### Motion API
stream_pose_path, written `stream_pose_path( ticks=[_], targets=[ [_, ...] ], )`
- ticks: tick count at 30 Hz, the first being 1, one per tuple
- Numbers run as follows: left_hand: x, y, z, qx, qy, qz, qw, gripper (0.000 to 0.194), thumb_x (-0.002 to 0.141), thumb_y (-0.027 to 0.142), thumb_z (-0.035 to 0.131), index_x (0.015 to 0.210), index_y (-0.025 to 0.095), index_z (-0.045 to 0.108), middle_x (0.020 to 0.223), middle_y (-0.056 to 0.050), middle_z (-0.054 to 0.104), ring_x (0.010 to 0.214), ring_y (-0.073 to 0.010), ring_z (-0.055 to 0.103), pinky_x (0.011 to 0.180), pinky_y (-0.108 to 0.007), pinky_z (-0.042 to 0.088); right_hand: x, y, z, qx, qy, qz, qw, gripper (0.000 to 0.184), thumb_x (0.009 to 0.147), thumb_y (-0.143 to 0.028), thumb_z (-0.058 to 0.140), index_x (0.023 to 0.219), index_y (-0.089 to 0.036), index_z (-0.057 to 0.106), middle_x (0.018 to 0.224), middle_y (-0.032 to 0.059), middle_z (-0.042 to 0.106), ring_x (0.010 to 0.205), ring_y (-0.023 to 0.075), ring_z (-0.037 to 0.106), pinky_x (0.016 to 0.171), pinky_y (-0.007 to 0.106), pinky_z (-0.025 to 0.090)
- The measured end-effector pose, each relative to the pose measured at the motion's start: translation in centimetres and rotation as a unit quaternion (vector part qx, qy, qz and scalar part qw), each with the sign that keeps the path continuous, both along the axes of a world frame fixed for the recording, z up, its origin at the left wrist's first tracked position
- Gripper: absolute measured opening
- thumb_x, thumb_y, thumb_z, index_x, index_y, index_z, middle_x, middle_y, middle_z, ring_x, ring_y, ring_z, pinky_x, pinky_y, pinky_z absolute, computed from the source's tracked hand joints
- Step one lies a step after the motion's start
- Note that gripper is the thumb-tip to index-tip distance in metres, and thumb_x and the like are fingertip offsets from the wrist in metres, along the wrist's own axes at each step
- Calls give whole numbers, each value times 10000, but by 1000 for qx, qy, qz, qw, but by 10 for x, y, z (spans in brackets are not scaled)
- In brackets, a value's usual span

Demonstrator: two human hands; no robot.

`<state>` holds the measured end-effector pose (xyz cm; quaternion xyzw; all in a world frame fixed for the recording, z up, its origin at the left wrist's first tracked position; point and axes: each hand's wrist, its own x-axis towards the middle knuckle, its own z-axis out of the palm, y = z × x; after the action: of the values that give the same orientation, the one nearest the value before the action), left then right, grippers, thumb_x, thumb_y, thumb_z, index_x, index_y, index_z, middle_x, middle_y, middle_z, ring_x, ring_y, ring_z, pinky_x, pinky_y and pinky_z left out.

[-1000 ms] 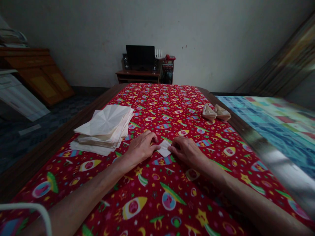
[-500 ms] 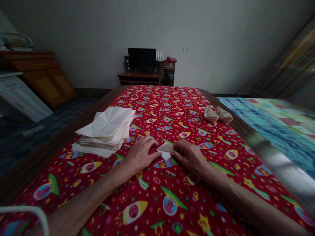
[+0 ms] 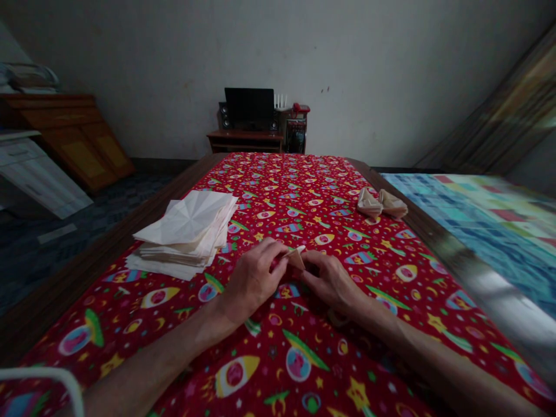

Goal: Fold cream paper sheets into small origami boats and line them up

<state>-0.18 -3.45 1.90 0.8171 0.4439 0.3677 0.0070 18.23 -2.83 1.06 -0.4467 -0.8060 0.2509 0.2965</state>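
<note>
Item, held: one small folded paper piece [image 3: 296,258], at 12 o'clock from my wrists, midway between my hands; most of it is hidden by my fingers, so its full shape I cannot tell. Its visible point stands tilted up, its long axis running toward about 1 o'clock.

Item, grip: my left hand [image 3: 252,282] and my right hand [image 3: 331,282] are both closed on it in a pinch from either side, fingers curled, neither clearly nearer.

Item, surroundings: a stack of creased paper sheets [image 3: 185,230] at my hands' 9 to 10 o'clock, just beyond my left hand; a pair of folded paper forms [image 3: 381,204] at 2 o'clock, well apart. Beneath everything, a red rocket-print cloth [image 3: 299,191] on a table with a wooden edge [image 3: 99,260]. Nothing stands between my hands and either group.
</note>
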Motion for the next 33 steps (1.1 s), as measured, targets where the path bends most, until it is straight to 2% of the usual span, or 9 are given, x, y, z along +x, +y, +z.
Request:
stream_pose_path(
  ticks=[3,5,8,10,14,19,26,28,33],
  targets=[
    [-10,0,12,86,119,11,989,126,908,149,439,896,183,560,878,-40,585,855,-181,559,806,-311,439,0,-3,6,-33,5,9,999,161,839,-272,559,950,-187,639,777,13,661,668,146,587,622,242,426],
    [-14,0,16,98,174,12,980,163,922,147,410,881,169,567,868,-51,577,854,-194,547,799,-327,433,1,-5,9,-44,32,2,998,198,872,-311,531,997,-188,623,802,24,666,685,149,598,629,246,442],
    [-12,0,15,61,196,0,979,155,923,171,436,837,164,565,838,-40,564,819,-189,538,751,-310,434,1,-7,9,22,73,-30,997,192,881,-291,522,1028,-184,583,878,45,655,759,156,599,684,256,453],
    [-8,1,11,27,200,-15,979,139,915,202,475,811,168,560,827,-29,560,793,-181,537,723,-297,434,2,-7,7,83,56,-37,994,190,869,-270,539,1031,-175,573,912,63,637,804,166,584,723,271,447],
    [-2,2,4,-26,170,-36,984,88,897,226,524,845,173,572,882,-23,581,838,-176,554,743,-286,440,5,-5,3,126,-30,-8,992,125,869,-206,506,896,-158,618,844,70,597,734,152,545,641,246,415],
    [-5,5,-2,-32,134,-47,989,72,882,189,540,938,188,586,897,-18,624,859,-180,576,765,-297,442,12,-2,-1,148,-68,-12,987,146,837,-164,508,810,-164,652,765,50,578,632,122,495,552,215,348],
    [-8,6,6,3,97,-39,994,118,876,176,542,786,174,618,805,-27,648,802,-178,590,748,-305,450,15,-4,1,195,-93,-28,976,216,876,-227,488,824,-186,693,712,47,590,575,113,486,510,217,304],
    [-8,5,7,-5,69,-47,996,108,874,180,550,807,181,635,818,-25,657,812,-171,598,763,-297,460,14,-5,3,192,-96,-27,976,250,899,-245,463,830,-188,697,700,45,603,558,108,488,512,218,305],
    [-8,5,1,-55,14,-64,996,116,876,159,541,848,184,651,846,-21,654,795,-145,614,727,-248,488,15,-4,3,124,-97,8,987,246,883,-241,476,780,-172,688,687,37,607,532,93,475,495,203,300]
  ],
)
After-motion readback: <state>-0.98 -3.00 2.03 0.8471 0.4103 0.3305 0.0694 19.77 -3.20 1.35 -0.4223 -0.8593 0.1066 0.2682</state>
